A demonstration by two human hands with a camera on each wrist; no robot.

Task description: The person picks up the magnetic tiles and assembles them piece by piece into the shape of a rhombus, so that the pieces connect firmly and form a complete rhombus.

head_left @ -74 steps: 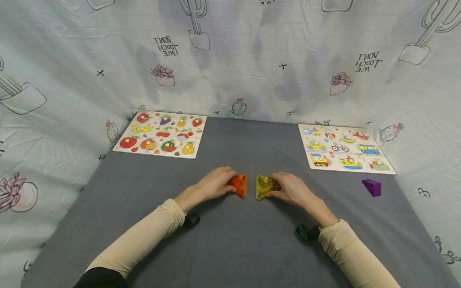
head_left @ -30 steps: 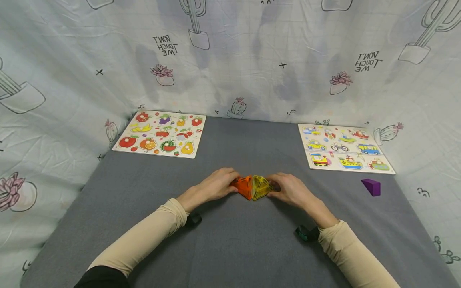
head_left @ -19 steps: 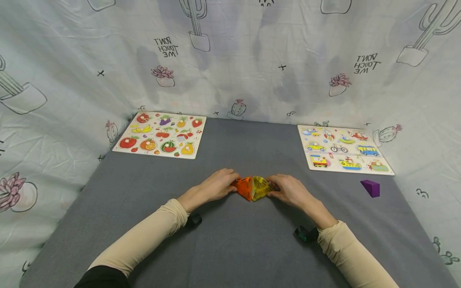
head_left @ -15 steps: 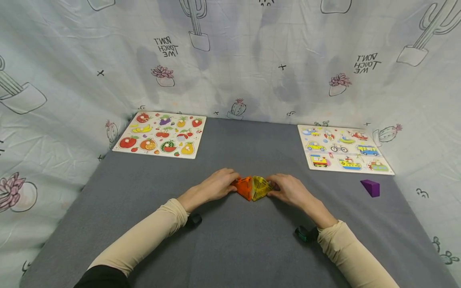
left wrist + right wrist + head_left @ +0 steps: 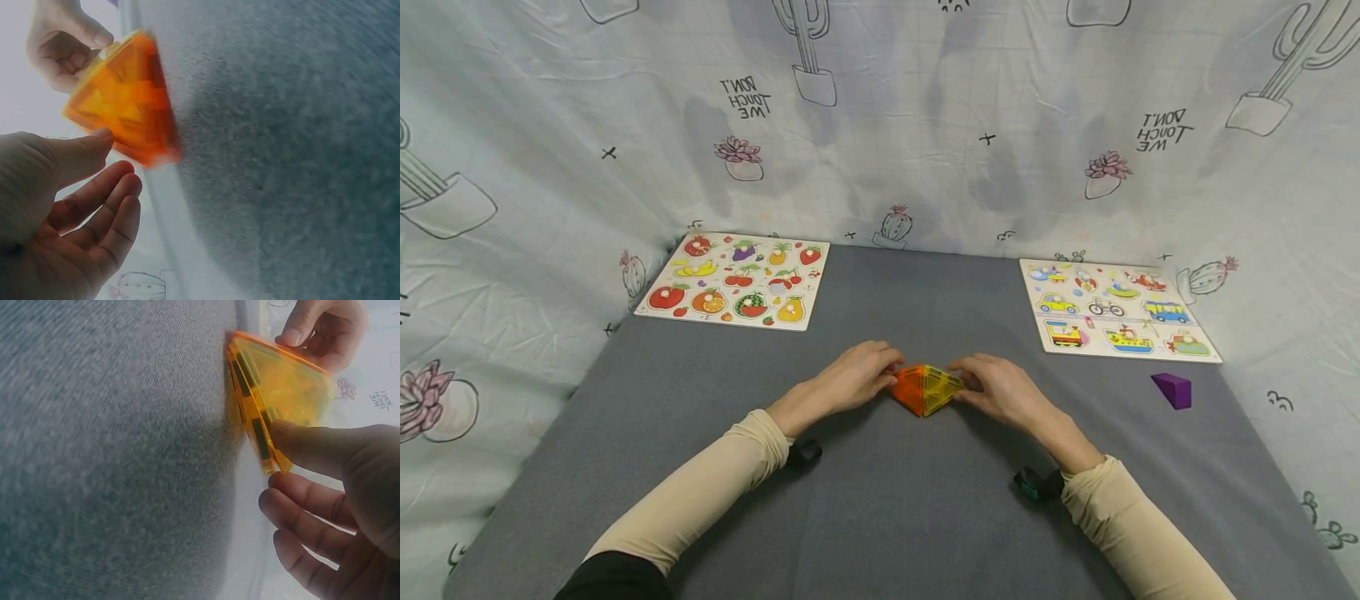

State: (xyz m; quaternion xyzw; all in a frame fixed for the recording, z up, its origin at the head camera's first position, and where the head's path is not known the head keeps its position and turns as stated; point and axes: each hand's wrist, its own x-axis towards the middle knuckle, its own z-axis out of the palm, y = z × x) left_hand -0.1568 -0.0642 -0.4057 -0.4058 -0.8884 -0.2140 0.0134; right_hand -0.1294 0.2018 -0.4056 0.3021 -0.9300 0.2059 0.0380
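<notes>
An orange see-through triangular magnetic block (image 5: 908, 388) and a yellow one (image 5: 940, 389) stand face to face on the grey cloth, forming one diamond shape. At the orange block's left corner is my left hand (image 5: 859, 377); in the left wrist view its thumb tip lies at the block's edge, its other fingers loosely bent and apart from it. My right hand (image 5: 1003, 387) is at the yellow block's outer corner, its thumb (image 5: 312, 445) over the near face and its index fingertip just below the corner. Dark magnet strips show along the yellow block's edge.
A purple wedge block (image 5: 1174, 390) lies at the right. Behind it is a puzzle board with vehicles (image 5: 1093, 320), and a fruit puzzle board (image 5: 722, 283) lies at the back left. A cactus-print cloth (image 5: 917, 125) hangs behind the table.
The orange and yellow blocks, apart at first, have come together in the middle. Both hands moved inward with them; just now their fingers have loosened and spread slightly at the corners.
</notes>
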